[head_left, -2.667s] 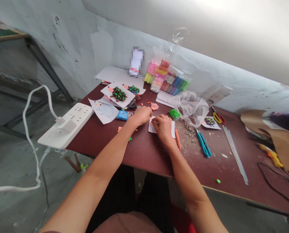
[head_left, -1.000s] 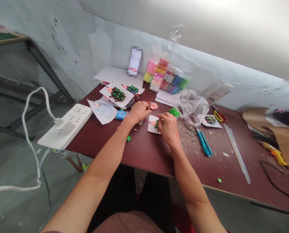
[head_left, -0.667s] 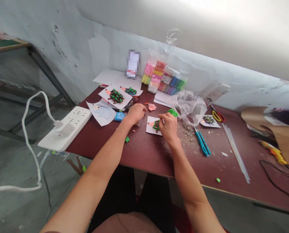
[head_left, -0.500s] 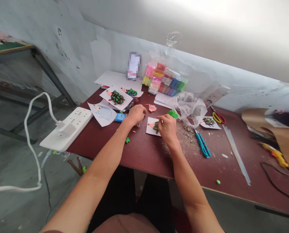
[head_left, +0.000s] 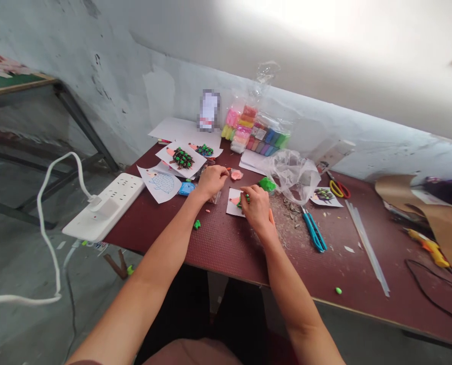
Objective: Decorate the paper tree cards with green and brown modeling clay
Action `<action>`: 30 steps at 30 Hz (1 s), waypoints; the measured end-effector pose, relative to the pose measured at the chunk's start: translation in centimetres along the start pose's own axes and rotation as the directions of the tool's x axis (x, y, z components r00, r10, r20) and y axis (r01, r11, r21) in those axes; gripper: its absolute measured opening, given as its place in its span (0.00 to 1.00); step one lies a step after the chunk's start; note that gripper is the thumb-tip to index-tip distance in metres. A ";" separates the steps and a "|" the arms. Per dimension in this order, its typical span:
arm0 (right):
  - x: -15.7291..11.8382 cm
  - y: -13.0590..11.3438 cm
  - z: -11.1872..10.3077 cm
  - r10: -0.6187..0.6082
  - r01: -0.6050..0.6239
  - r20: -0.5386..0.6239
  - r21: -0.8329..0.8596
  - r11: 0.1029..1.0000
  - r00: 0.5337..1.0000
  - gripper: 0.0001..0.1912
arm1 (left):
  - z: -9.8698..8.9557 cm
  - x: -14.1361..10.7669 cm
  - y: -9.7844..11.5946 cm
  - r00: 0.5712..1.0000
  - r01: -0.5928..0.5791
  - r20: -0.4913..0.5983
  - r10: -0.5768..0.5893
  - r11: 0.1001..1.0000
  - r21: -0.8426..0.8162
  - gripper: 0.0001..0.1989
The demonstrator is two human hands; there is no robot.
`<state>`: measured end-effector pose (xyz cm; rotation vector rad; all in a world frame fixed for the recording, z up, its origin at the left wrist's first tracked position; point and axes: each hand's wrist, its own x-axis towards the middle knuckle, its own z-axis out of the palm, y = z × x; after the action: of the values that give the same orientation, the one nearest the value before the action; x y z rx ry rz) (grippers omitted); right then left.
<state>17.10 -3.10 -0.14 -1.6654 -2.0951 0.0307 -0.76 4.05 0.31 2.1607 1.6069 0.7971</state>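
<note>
My right hand is over a small white card with a hedgehog on it, hiding its right part. The hedgehog has a pink face and green clay bits on its back. The fingers are bent together at the green bits; whatever is in them is hidden. To the left, my left hand hovers with fingertips drawn together, and I cannot make out anything between them. A flattened pink clay lump lies just beyond it. Past my right hand is a bright green clay lump.
Finished hedgehog cards and a blue hedgehog drawing lie left, near a white power strip. Coloured clay packs stand behind. To the right are a crumpled plastic bag, teal cutter, scissors and glue gun.
My right hand has shifted slightly left over the card, its fingers now lower on the hedgehog. The left hand keeps nearly the same place and pose. The view has tilted a little.
</note>
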 end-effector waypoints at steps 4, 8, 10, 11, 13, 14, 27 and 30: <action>-0.1 -0.4 0.0 -0.019 0.019 0.035 -0.008 1.000 0.999 0.13 | -0.2 0.1 -0.4 0.994 0.022 -0.105 -0.029 0.998 -0.067 0.12; 0.0 -0.4 0.0 -0.007 0.008 0.027 -0.021 1.000 1.000 0.14 | -0.6 0.0 -0.4 0.991 0.050 -0.119 -0.064 0.991 -0.120 0.11; 0.0 -0.3 -0.1 -0.003 0.004 0.029 -0.029 1.000 1.000 0.15 | -0.7 -0.2 -0.3 0.992 0.057 -0.102 -0.070 0.990 -0.126 0.10; 0.1 -0.3 -0.1 -0.005 0.006 0.027 -0.031 1.000 1.000 0.15 | -0.9 -0.3 -0.3 0.993 0.058 -0.092 -0.069 0.991 -0.121 0.10; 0.1 -0.3 -0.1 -0.019 0.020 0.022 -0.030 0.999 1.000 0.16 | -1.1 -0.6 -0.2 0.995 0.056 -0.080 -0.065 0.993 -0.108 0.10; 0.1 -0.4 0.0 -0.028 0.029 0.022 -0.028 0.999 0.999 0.16 | -1.3 -0.8 -0.3 0.995 0.055 -0.081 -0.063 0.993 -0.104 0.10; -0.8 -3.0 1.7 -0.201 0.198 0.123 0.037 0.980 0.972 0.10 | -0.8 -6.5 -1.4 0.970 0.120 -0.215 -0.112 0.993 0.021 0.13; -0.9 -3.4 1.9 -0.209 0.206 0.126 0.036 0.978 0.970 0.10 | -0.5 -7.4 -0.8 0.989 0.056 -0.144 -0.039 0.992 0.115 0.11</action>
<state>13.44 -4.38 -1.18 -1.4578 -2.3468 0.0984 -3.25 -2.78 -1.52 2.1806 1.8117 0.8789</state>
